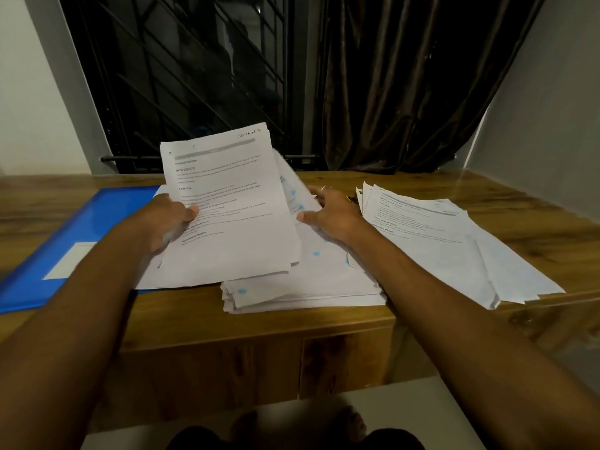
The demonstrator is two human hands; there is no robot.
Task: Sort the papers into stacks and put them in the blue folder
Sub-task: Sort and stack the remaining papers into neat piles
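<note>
Gripping a sheaf of printed pages (pixel 233 203) at its left edge, the left hand (pixel 168 222) has its thumb pressed on the front sheet and its fingers curled behind. It holds the sheaf tilted up off the wooden table (pixel 292 323); the top page carries typed headings and a handwritten note in its upper right corner. At 3 o'clock from the sheaf, the right hand (pixel 331 212) reaches forward with thumb spread wide and fingers extended, a ring (pixel 323 189) on one of them. It meets a motion-blurred sheet (pixel 290 186) that rises from the middle pile (pixel 308 287); whether it pinches that sheet or only touches it, I cannot tell. The middle pile lies flat near the table's front edge, thick and slightly ragged, its sheets marked with small blue dots. The blue folder (pixel 97 222) lies closed and flat at 9 o'clock from the pile, a white label (pixel 73 259) on its cover, with the left forearm crossing above it and a loose sheet overlapping its right edge. At 3 o'clock from the pile, apart from it, lies a fanned stack of printed papers (pixel 454 241). Behind the table, a barred window (pixel 194 76) stands at 12 o'clock and a dark curtain (pixel 406 76) at 1 o'clock.
</note>
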